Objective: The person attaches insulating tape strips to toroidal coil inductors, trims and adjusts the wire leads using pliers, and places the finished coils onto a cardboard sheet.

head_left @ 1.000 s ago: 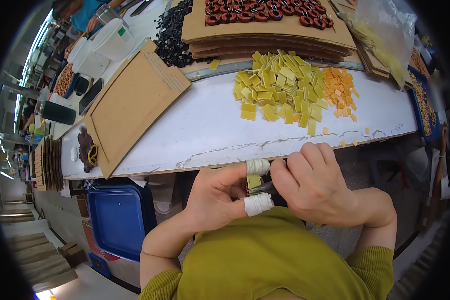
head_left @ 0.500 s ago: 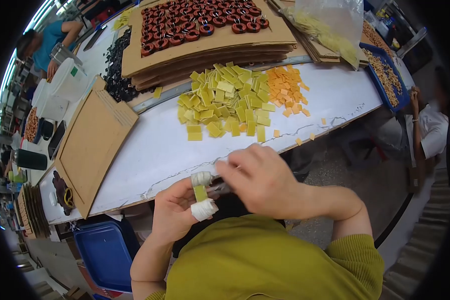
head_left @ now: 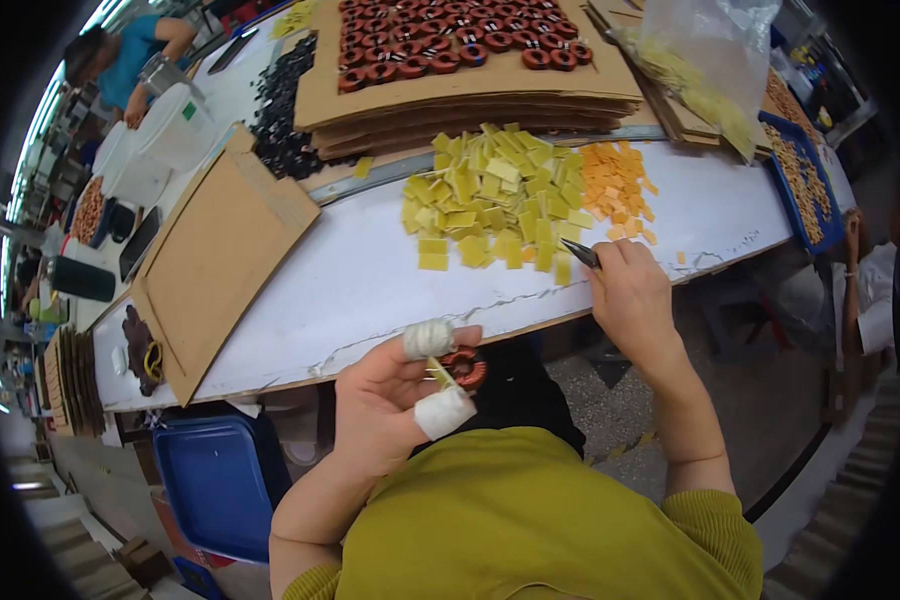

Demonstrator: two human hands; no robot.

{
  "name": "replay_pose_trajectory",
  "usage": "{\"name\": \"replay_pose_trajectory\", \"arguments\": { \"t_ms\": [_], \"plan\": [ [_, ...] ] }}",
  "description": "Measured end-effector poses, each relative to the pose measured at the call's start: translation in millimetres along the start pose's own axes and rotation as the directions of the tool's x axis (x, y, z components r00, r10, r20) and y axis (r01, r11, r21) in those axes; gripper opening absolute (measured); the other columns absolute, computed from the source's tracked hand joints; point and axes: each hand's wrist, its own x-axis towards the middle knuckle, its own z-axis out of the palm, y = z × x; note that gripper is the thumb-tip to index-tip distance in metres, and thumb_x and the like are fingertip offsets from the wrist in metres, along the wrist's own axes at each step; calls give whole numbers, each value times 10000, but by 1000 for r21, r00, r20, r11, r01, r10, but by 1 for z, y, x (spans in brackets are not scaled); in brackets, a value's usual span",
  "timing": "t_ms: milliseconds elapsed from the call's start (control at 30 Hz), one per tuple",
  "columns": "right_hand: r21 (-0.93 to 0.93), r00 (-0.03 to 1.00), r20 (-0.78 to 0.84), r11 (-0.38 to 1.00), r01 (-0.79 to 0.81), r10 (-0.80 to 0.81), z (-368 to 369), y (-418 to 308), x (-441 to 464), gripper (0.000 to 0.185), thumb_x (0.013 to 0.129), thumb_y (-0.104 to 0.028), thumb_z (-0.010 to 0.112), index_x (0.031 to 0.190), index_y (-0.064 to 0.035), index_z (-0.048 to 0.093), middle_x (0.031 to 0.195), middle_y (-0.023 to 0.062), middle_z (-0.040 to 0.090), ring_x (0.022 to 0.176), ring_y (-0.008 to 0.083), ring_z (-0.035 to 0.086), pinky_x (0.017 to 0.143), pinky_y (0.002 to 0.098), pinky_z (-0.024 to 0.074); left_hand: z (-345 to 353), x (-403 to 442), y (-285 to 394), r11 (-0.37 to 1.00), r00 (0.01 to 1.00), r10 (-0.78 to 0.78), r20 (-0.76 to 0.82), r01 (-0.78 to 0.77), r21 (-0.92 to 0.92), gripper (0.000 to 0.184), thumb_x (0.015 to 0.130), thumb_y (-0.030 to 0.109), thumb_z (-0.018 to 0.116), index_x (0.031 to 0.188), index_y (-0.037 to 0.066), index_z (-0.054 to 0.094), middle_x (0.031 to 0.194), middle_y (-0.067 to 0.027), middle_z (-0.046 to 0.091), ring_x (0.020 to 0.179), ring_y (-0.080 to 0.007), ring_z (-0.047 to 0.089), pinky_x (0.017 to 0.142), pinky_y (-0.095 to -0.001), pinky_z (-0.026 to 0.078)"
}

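Observation:
My left hand point(head_left: 395, 395), with white tape round its thumb and a finger, pinches a red wound ring point(head_left: 466, 369) and a yellow piece point(head_left: 438, 374) just off the table's front edge. In my right hand point(head_left: 634, 298) is a pair of dark pliers point(head_left: 581, 253), its tips beside the lower right of the yellow pile point(head_left: 495, 195). Whether the tips touch a piece I cannot tell. Small orange pieces point(head_left: 613, 180) lie heaped right of the yellow ones, close above my right hand.
Cardboard sheets point(head_left: 470, 112) bearing red rings stand at the back. A cardboard tray point(head_left: 225, 255) and black parts point(head_left: 288, 105) lie left. A blue tray point(head_left: 805, 190) sits right, another point(head_left: 215, 480) below the table. A person point(head_left: 140, 55) is at the far left, another person's arm point(head_left: 852, 280) at right.
My right hand has moved away from my left hand, forward and right to the piles with the pliers. The red ring in my left hand now shows. The camera view has shifted.

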Motion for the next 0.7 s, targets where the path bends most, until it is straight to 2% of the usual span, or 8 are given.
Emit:
{"name": "replay_pose_trajectory", "arguments": {
  "t_ms": [67, 267, 367, 400, 467, 500, 567, 700],
  "plan": [
    [-61, 997, -10, 996, 71, -71, 1, -1, -1, 72, 701, 11, 537, 765, -17, 520, 739, 138, 514, 725, 299, 528, 626, 382, 464, 2, -1, -1, 999, 999, 31, 17, -31, 31, 490, 784, -112, 623, 1245, -44, 469, 1273, -191, 509, 1133, -214, 530, 943, -356, 467],
    [-58, 984, -21, 982, 178, -179, 0, 7, 6, 119, 689, 54, 522, 790, -10, 523, 755, 137, 520, 743, 298, 537, 637, 390, 459, 8, -7, 3, 997, 999, 32, 31, -35, 74, 502, 801, -131, 585, 1275, -46, 444, 1301, -178, 487, 1145, -211, 520, 968, -349, 450],
    [240, 971, -163, 948, 208, -172, -10, 0, 16, 210, 651, 102, 535, 823, -18, 547, 795, 134, 552, 755, 302, 554, 643, 376, 461, 10, -6, 1, 999, 999, 41, 19, -42, 32, 500, 806, -142, 570, 1279, -46, 443, 1281, -158, 502, 1145, -206, 518, 975, -346, 445],
    [426, 974, -141, 877, 224, -180, -18, -10, 17, 233, 640, 112, 541, 830, -22, 554, 806, 130, 560, 753, 301, 558, 644, 368, 462, 10, -6, 0, 999, 999, 40, 26, -41, 35, 498, 805, -143, 572, 1277, -46, 447, 1268, -151, 510, 1139, -206, 521, 975, -346, 445],
    [742, 976, -100, 639, 204, -195, -43, -40, 13, 280, 617, 132, 554, 844, -31, 568, 829, 122, 576, 749, 298, 565, 645, 353, 465, 11, -5, -1, 999, 998, 29, 49, -31, 45, 494, 803, -145, 574, 1272, -46, 454, 1244, -138, 525, 1127, -204, 528, 975, -344, 445],
    [770, 940, -106, 572, 284, -324, -54, -51, 15, 289, 595, 128, 576, 835, -33, 571, 826, 112, 579, 722, 279, 559, 647, 331, 470, 12, -4, -2, 999, 998, 30, 54, -32, 30, 491, 801, -142, 580, 1267, -47, 462, 1235, -133, 530, 1114, -199, 536, 966, -339, 452],
    [717, 901, -188, 572, 399, -392, -58, -69, 15, 279, 584, 90, 600, 834, -31, 571, 821, 88, 565, 702, 251, 542, 620, 321, 458, 14, -4, -5, 999, 998, 36, 59, -36, 0, 484, 796, -137, 591, 1257, -47, 477, 1218, -122, 539, 1088, -188, 550, 947, -328, 466],
    [477, 805, -319, 650, 592, -500, -49, -80, 17, 253, 600, -10, 632, 848, -14, 580, 834, 81, 552, 695, 239, 527, 601, 321, 443, 14, -3, -4, 957, 985, 167, 36, -170, 235, 469, 760, -102, 642, 1211, -51, 525, 1121, -115, 598, 966, -144, 601, 826, -284, 525]
  ]
}}
